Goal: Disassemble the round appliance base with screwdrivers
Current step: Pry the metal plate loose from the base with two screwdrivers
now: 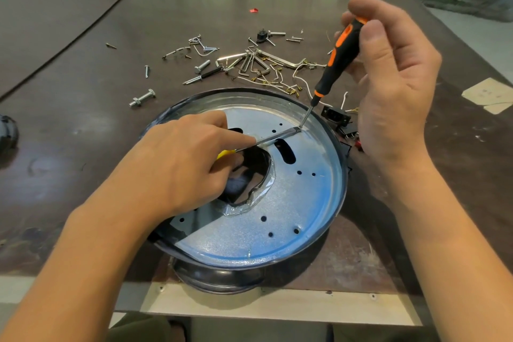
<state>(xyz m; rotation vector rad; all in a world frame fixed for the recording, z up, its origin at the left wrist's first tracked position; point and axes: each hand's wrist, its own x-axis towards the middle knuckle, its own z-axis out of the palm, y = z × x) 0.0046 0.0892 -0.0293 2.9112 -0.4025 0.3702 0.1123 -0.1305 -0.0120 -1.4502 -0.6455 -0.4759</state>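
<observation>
- Where the left edge cuts the view, a dark rounded object (pixel 7 130) sits on the brown table (pixel 83 119), mostly out of frame.
- Right of it, a bolt (pixel 142 98) with a nut threaded on lies alone, apart from the rest.
- Left hand (pixel 177 161) reaches in over the base. Its fingers are curled tight round the yellow-handled screwdriver (pixel 274 136), with only a sliver of yellow showing under them.
- That shaft lies nearly flat across the metal plate (pixel 249 233), pointing up-right toward the rim.
- Round appliance base (pixel 337 183) is centre frame, near the table's front edge, open side up, between both forearms. The plate inside has small round holes, a slot and a large ragged central cutout.
- Behind the base there is a loose scatter of screws (pixel 177 50), hex keys (pixel 254 64) and wire bits. A red scrap (pixel 253 10) lies further back.
- Orange-and-black screwdriver (pixel 340 55) stands steeply tilted, its tip down on the plate just inside the rim, touching the other tool's tip.
- Right hand (pixel 394 86) pinches the top of that handle between thumb and fingertips.
- A black power socket (pixel 334 114) sits just outside the rim, under the right hand.
- Far right there are paper scraps (pixel 490 94) with marks too faint to read. Nothing else in view carries writing I can make out.
</observation>
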